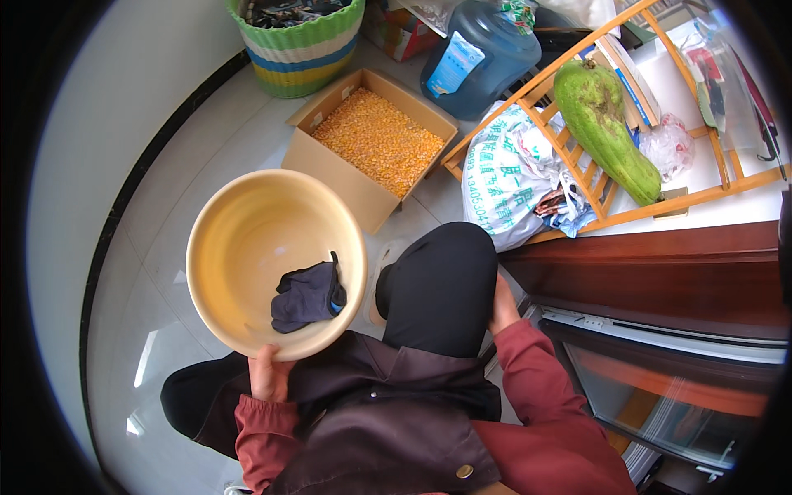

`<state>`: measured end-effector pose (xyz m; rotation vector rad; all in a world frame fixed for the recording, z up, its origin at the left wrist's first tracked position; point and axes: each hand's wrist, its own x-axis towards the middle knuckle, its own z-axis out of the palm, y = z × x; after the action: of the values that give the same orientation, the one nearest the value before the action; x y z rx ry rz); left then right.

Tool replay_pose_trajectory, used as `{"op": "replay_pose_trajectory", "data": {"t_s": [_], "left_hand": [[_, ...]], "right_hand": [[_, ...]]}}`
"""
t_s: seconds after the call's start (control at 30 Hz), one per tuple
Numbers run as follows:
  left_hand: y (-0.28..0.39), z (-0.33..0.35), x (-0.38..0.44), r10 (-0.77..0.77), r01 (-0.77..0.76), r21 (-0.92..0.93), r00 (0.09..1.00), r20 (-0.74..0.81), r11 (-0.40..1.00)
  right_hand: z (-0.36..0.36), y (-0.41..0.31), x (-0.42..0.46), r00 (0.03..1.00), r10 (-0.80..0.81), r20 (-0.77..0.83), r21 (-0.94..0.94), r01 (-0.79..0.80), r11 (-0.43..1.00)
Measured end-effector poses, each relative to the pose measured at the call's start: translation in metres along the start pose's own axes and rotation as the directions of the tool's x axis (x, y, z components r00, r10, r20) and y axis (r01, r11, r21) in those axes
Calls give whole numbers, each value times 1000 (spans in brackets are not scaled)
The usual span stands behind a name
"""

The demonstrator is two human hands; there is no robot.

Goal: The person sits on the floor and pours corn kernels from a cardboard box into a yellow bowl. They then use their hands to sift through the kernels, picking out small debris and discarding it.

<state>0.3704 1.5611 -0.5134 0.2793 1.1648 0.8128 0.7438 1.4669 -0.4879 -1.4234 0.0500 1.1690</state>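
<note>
My left hand (270, 375) grips the near rim of a round cream plastic basin (241, 223), its thumb over the edge. Inside the basin, low on the right, lies a dark blue fabric glove (305, 297) with a black cuff. My right hand (503, 305) is beside my bent right knee, its fingers hidden behind the leg, so its grip cannot be told. Beyond the basin stands an open cardboard box (346, 179) filled with loose yellow corn kernels (383, 139).
A striped woven basket (303, 59) and a blue water jug (482, 55) stand behind the box. To the right are a stuffed white plastic bag (501, 179) and a wooden rack (680, 204) bearing a large green gourd (603, 130). A dark red wooden ledge (656, 266) borders my right side.
</note>
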Motion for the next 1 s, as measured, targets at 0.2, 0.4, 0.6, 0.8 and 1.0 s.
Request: {"op": "replay_pose_trajectory", "data": {"t_s": [0.2, 0.4, 0.6, 0.8, 1.0], "left_hand": [[0, 6, 9, -29, 29, 45, 1000, 8, 999], [3, 11, 15, -35, 34, 86, 999, 15, 996], [5, 20, 15, -31, 31, 80, 1000, -3, 996], [2, 21, 15, -4, 3, 75, 1000, 13, 997], [3, 21, 17, -23, 22, 70, 1000, 12, 997]], "right_hand": [[-5, 12, -52, 958, -285, -6, -185, 279, 942], [-17, 6, -35, 975, -219, -43, 59, 221, 973], [-27, 7, -8, 963, -270, -17, 123, 270, 955], [-84, 14, 35, 907, -204, -369, 164, 279, 946], [-140, -2, 64, 835, -167, -525, 215, 320, 923]]}}
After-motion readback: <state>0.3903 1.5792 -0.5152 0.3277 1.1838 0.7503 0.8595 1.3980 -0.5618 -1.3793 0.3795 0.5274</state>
